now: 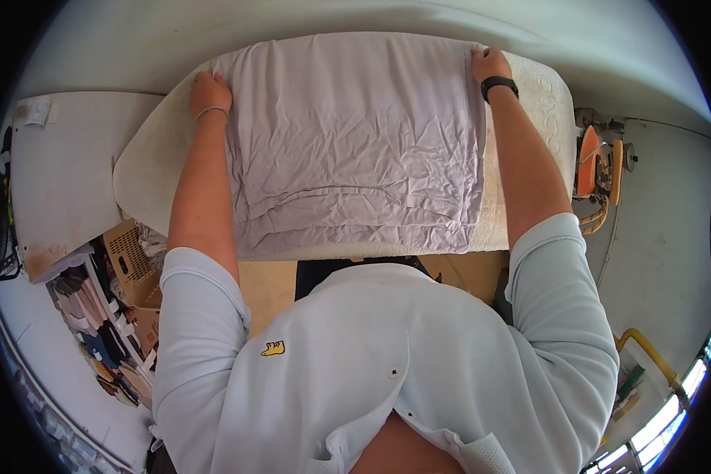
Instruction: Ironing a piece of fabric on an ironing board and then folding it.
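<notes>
A wrinkled pale mauve cloth (355, 136) lies across a cream padded ironing board (154, 142), folded, with its lower hem near the board's front edge. My left hand (211, 93), a thin bracelet at its wrist, pinches the cloth's far left corner. At the far right corner, my right hand (490, 64) grips the cloth's edge between thumb and fingers; a black band is on that wrist. The upper part of the cloth looks smoother than the creased lower part. The cloth's far edge reaches the back of the board.
An iron with an orange body (589, 160) stands right of the board. To the left are a white tabletop (77, 166), a tan plastic basket (131, 260) and shelves of folded fabrics (89, 308). A pale wall rises behind; a yellow pipe (652, 352) is at lower right.
</notes>
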`<state>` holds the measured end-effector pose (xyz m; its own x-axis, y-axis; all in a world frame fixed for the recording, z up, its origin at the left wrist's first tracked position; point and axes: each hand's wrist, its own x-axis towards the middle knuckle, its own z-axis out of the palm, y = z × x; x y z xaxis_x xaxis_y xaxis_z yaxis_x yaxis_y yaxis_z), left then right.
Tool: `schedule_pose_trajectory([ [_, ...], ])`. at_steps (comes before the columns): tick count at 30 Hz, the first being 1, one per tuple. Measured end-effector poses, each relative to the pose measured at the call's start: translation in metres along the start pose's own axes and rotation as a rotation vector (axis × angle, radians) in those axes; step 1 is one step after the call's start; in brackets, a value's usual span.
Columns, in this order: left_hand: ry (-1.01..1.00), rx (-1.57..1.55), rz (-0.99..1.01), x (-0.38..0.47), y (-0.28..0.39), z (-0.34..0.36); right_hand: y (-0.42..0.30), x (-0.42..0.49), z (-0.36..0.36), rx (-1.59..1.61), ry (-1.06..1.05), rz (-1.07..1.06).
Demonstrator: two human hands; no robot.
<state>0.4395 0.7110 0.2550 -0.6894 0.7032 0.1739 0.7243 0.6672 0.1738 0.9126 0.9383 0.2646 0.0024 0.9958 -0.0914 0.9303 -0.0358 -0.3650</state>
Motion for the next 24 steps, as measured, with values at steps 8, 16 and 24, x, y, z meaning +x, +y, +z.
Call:
schedule_pose_trajectory([
  [8, -0.062, -0.149, -0.064, 0.025, -0.002, -0.020, 0.025, 0.031, -0.017, 0.002, 0.161, -0.019],
  [16, -0.139, -0.302, 0.022, -0.108, -0.064, -0.052, 0.073, -0.122, -0.016, -0.015, 0.036, -0.066],
  [24, -0.371, -0.094, 0.260, -0.232, -0.079, -0.091, 0.091, -0.283, -0.013, 0.023, -0.058, 0.036],
])
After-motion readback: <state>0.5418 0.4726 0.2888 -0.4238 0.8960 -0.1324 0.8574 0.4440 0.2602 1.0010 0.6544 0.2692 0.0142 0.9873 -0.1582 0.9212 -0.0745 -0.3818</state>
